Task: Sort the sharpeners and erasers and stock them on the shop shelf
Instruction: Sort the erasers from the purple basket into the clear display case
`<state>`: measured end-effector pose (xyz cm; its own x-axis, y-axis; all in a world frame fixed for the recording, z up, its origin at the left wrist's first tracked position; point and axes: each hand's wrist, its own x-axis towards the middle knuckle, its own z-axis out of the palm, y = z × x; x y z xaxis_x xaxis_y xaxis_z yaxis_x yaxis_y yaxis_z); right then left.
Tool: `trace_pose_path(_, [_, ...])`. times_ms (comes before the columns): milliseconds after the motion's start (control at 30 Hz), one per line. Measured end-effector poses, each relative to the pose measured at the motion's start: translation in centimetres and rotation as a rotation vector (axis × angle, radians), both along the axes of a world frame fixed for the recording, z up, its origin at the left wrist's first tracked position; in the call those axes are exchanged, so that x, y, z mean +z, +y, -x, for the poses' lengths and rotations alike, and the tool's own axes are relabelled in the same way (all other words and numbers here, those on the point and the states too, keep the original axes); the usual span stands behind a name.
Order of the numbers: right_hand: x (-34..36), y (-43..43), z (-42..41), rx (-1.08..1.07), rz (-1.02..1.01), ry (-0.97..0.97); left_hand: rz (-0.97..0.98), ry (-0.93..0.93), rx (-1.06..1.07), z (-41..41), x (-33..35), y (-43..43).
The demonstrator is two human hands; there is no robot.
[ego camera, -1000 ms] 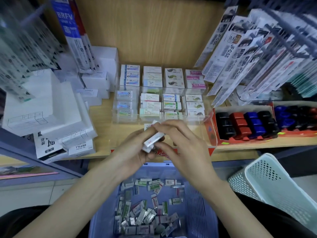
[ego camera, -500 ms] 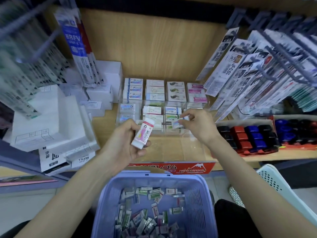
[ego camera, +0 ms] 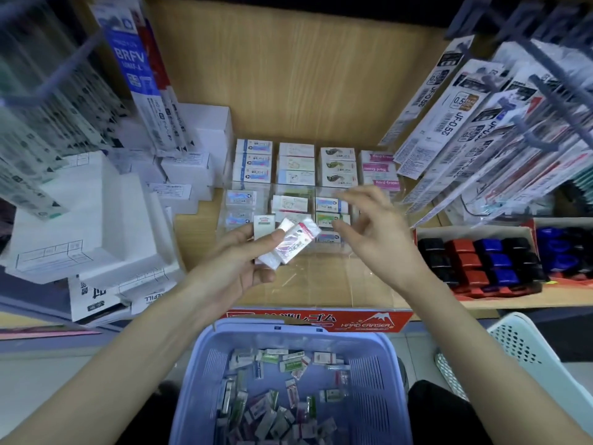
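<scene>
Above the basket (ego camera: 378, 374), left hand (ego camera: 244, 264) grips wrapped erasers (ego camera: 288, 244), likely light, slick, best pinched edgewise; right hand (ego camera: 377, 231) spread, empty.

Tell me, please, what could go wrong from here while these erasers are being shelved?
1. The left hand holds several erasers fanned out in one grip; one could slip out and drop into the blue basket.
2. The stocked rows look alike, so the open right hand might put the next one in the wrong compartment of the clear tray.
</scene>
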<state>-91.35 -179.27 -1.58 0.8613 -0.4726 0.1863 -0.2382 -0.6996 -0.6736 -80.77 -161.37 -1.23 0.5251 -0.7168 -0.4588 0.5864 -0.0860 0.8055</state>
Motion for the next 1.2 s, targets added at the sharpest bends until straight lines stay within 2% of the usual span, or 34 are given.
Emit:
trace_pose_path(33, [0.8,0.4,0.2,0.132,-0.104,-0.076,-0.004,-0.013,0.002,0.0,0.0,-0.1])
trace_pose_path(67, [1.5,0.8,0.3,0.252,-0.107,-0.093,-0.003,-0.022,0.003,-0.1,0.0,-0.1])
trace_pose_path(133, [2.1,1.2,0.1,0.411,0.071,-0.056,0.011,-0.034,0.002,-0.1,0.0,-0.4])
trace_pose_path(200, [1.6,1.1,0.0,0.429,0.253,-0.027,0.019,-0.027,-0.001,-0.1,0.1,-0.6])
trace_pose_path(300, [0.0,0.5,0.3,0.340,0.272,-0.138,0.029,0.041,0.002,0.1,0.1,-0.9])
trace_pose_path(367, [-0.7,-0.4,0.6,0.180,0.254,-0.171,0.045,0.096,0.040,-0.1,-0.2,-0.8])
trace_pose_path(433, [-1.4,-2.1,0.8,-0.052,0.235,-0.099,0.069,0.131,0.070,-0.4,-0.4,-0.7])
trace_pose_path(500, [-1.8,-3.7,0.6,-0.197,0.247,0.034,0.095,0.147,0.084,-0.7,-0.7,-0.6])
trace_pose_path(600, [-2.3,-4.4,-0.6,-0.197,0.316,0.186,0.137,0.150,0.096,-0.8,-0.7,-0.7])
trace_pose_path(833, [-3.2,-3.2,-3.4,-0.074,0.588,0.294,0.197,0.153,0.118,-0.8,-0.5,-0.8])
trace_pose_path(1000, [-4.2,-2.2,-3.5,-0.253,0.653,0.262,0.204,0.156,0.110,-0.8,-0.7,-0.4])
trace_pose_path(1067, [-3.0,-1.6,-3.2,-0.276,0.569,0.174,0.220,0.164,0.100,-0.7,-0.8,-0.3])
trace_pose_path(1100, [-2.0,-0.7,-2.8,-0.247,0.440,0.122,0.227,0.165,0.095,-0.7,-0.8,-0.1])
trace_pose_path(1200, [1.1,3.4,-1.8,0.027,-0.221,0.008,0.234,0.139,0.129,-0.8,-0.9,-0.1])
